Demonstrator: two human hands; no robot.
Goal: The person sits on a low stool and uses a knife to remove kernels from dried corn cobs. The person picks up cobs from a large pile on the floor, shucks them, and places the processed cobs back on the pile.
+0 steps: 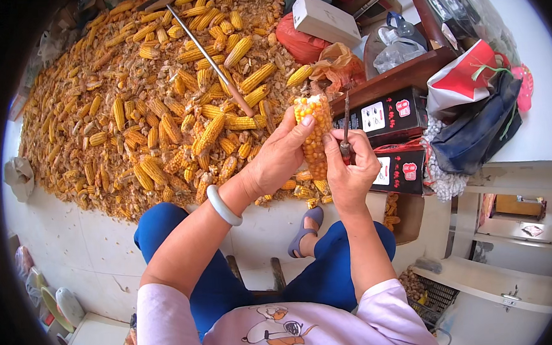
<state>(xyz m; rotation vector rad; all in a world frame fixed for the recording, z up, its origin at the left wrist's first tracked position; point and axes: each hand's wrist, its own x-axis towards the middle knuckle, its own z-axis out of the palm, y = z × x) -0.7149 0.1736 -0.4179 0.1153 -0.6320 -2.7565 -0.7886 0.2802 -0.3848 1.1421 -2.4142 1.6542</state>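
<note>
A yellow corn cob point(315, 137) stands nearly upright between my two hands, with its kernels on and bare pith at the top end. My left hand point(284, 153) grips it from the left, thumb on the kernels near the top. My right hand point(353, 166) touches its right side with the thumb and holds a thin dark pointed tool point(346, 126), its tip up, beside the cob. Below and beyond the hands spreads a large heap of corn cobs point(161, 117) and husk bits on the floor.
A metal pole with a wooden end point(209, 59) lies on the heap. To the right are black printed boxes point(394, 114), a red plastic bag point(297, 38), a white box point(326, 20) and a dark blue bag point(470, 129). A cardboard box point(409, 217) and a black crate point(432, 295) stand lower right.
</note>
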